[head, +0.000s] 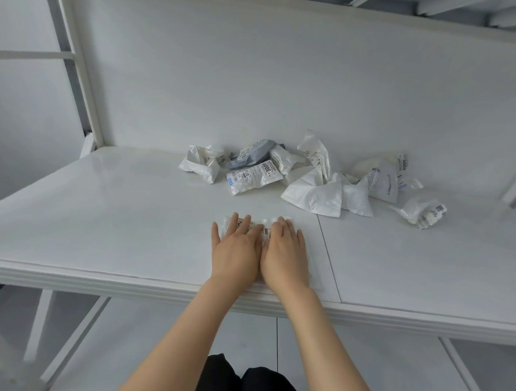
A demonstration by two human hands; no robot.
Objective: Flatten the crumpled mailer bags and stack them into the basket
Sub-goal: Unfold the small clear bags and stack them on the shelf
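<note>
A white mailer bag [314, 267] lies flat near the table's front edge, mostly covered by my two hands. My left hand [236, 248] and my right hand [286, 253] rest side by side, palms down, fingers spread on the bag. Behind them sits a pile of crumpled mailer bags [311, 180], white with printed labels, one grey [254, 153]. One more crumpled bag [423, 211] lies apart at the right. No basket is in view.
The white table [100, 217] has a seam [328, 253] running front to back just right of my hands. A white back panel [257, 75] rises behind the pile. A white frame post [78, 66] stands at the left.
</note>
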